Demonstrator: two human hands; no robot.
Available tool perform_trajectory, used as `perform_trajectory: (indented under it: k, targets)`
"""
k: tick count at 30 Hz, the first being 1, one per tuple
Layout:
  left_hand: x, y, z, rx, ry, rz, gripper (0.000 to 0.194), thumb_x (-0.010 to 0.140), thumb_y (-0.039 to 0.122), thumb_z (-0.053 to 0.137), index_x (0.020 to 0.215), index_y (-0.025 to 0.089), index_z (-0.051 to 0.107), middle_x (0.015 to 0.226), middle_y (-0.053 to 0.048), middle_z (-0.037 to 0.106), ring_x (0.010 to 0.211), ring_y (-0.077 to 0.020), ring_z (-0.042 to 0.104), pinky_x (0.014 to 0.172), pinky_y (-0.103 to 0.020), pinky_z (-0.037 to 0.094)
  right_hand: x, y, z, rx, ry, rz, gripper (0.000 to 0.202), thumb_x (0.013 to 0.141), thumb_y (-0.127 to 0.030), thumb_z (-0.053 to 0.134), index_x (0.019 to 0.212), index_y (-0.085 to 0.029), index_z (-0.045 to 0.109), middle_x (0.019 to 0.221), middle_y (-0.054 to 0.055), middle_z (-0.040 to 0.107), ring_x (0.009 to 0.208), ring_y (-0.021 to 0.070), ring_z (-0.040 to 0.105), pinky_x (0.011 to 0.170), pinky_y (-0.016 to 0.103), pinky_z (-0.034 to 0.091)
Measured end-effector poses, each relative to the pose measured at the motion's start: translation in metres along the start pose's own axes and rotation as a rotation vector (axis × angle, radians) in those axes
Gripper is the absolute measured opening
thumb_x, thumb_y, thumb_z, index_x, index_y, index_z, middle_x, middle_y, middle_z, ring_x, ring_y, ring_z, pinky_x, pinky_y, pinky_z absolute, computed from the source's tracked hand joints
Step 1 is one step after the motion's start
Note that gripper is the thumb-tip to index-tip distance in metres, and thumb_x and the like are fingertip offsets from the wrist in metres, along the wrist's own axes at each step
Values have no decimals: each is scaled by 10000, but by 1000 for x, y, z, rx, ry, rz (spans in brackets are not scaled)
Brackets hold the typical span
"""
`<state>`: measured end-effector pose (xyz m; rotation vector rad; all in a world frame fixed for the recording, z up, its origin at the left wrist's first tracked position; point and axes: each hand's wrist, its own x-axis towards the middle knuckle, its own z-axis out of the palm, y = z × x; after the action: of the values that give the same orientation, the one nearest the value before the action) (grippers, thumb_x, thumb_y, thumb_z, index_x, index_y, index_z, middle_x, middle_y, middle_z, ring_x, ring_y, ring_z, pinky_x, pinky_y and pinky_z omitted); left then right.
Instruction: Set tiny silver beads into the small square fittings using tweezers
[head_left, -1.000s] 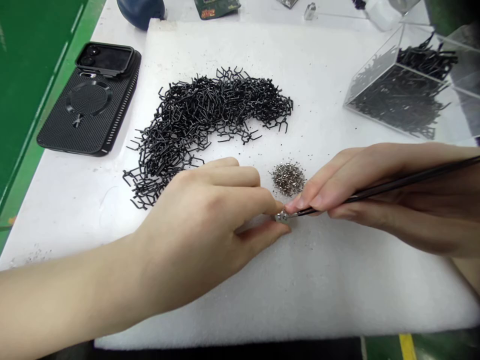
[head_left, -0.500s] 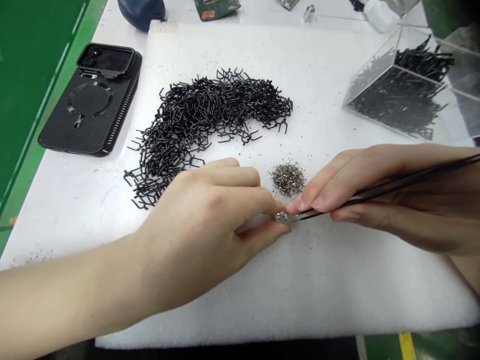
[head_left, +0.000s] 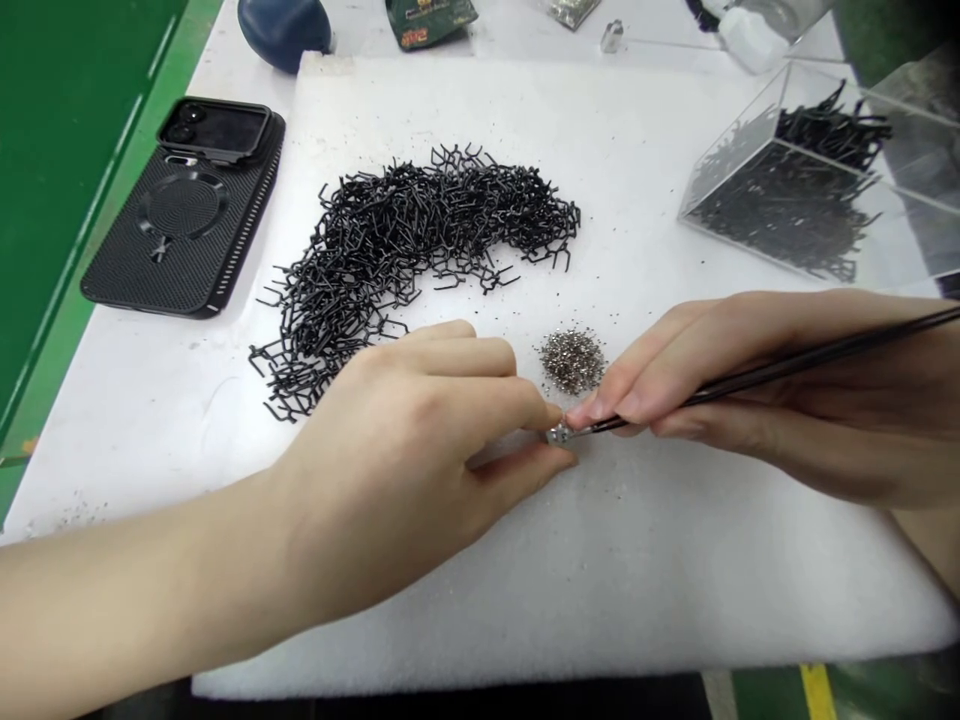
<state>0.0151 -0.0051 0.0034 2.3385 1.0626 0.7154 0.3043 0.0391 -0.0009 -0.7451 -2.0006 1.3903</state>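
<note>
My left hand [head_left: 405, 450] pinches a small shiny metal piece [head_left: 559, 433] between thumb and index finger; its exact kind is too small to make out. My right hand [head_left: 720, 390] is closed on black tweezers [head_left: 795, 372], whose tips are pressed together and reach the metal piece. The right index fingertip is close beside the left one. Just behind the fingertips lies a little heap of tiny metallic bits [head_left: 572, 361]. Farther back, a curved pile of bent black wire pieces [head_left: 420, 220] spreads over the white foam sheet [head_left: 600, 580], partly hidden by my left hand.
A clear plastic box [head_left: 739, 180] with more black pieces lies tilted at the back right. At left is a phone in a black case [head_left: 180, 210]. Along the back are a dark blue rounded object [head_left: 285, 30], a green packet [head_left: 427, 20] and a small metal block [head_left: 612, 37].
The tweezer tips have closed from slightly apart and now meet at the metal piece. Both hands stay almost in place; the view has shifted slightly.
</note>
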Motion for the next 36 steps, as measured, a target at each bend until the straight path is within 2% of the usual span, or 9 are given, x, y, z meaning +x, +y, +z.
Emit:
perform_trajectory:
  k: [5, 9, 12, 17, 18, 23, 26, 30, 36]
  targets:
    - [-2, 0, -3, 4, 24, 19, 162, 1145, 135, 823, 1087, 139, 974, 755, 31, 709, 644, -133, 561, 586, -295, 428, -2, 2, 2, 0, 17, 1, 315, 1039, -111, 941, 1230, -361, 961, 1158, 20, 937, 1049, 273, 912, 797, 379, 757]
    - [-3, 1, -3, -3, -6, -5, 147, 1141, 148, 834, 1128, 159, 980, 826, 27, 765, 629, -130, 543, 695, -303, 548, 0, 5, -1, -6, -12, -10, 328, 1022, -128, 951, 1240, -374, 953, 1173, 17, 938, 1051, 287, 913, 821, 387, 785]
    - [-3, 1, -4, 3, -15, -13, 139, 1144, 174, 838, 1128, 180, 976, 856, 24, 782, 653, -140, 593, 778, -316, 599, 1, 6, -3, -3, -30, -21, 353, 1008, -127, 949, 1265, -369, 953, 1174, 25, 940, 1043, 290, 916, 816, 381, 789]
    - [-2, 0, -4, -6, -16, -23, 125, 1128, 142, 844, 1136, 156, 968, 887, 11, 808, 650, -135, 580, 749, -306, 583, 3, 2, -2, -5, -25, 10, 272, 1062, -177, 930, 1227, -391, 961, 1158, 10, 940, 1027, 261, 930, 806, 335, 792]
    - [-2, -1, -4, -29, 39, 31, 127, 1114, 120, 848, 1095, 158, 968, 843, 25, 783, 619, -124, 543, 689, -295, 544, 4, 1, -1, -10, -24, 13, 253, 1072, -189, 927, 1217, -393, 962, 1151, 6, 940, 1025, 253, 932, 816, 328, 794]
    - [-1, -4, 1, -22, 36, 5, 110, 1089, 126, 876, 1038, 158, 969, 764, 27, 720, 639, -134, 570, 583, -294, 430, 6, -1, -1, 22, -52, 29, 268, 1086, -197, 918, 1224, -421, 970, 1116, -10, 952, 1012, 238, 949, 858, 317, 807]
    - [-1, -1, 0, -10, 20, -14, 142, 1109, 109, 838, 1104, 145, 974, 769, 25, 720, 646, -135, 588, 587, -291, 436, 5, 0, -2, 52, -50, 26, 335, 1046, -166, 949, 1255, -426, 976, 1126, -3, 956, 1014, 261, 953, 846, 344, 815]
    - [-1, 1, -1, -4, 32, 1, 180, 1129, 126, 809, 1073, 159, 976, 760, 27, 714, 630, -133, 565, 577, -297, 420, 5, 1, -2, 40, -57, 19, 382, 1030, -131, 949, 1276, -422, 976, 1141, 0, 956, 1030, 271, 953, 835, 354, 816]
    - [-3, 2, -4, 16, -6, -26, 200, 1152, 158, 782, 1112, 188, 976, 757, 23, 707, 635, -144, 580, 641, -297, 496, 8, 0, -1, -4, -53, 0, 257, 1094, -192, 916, 1225, -406, 972, 1107, 4, 952, 1010, 243, 940, 813, 332, 800]
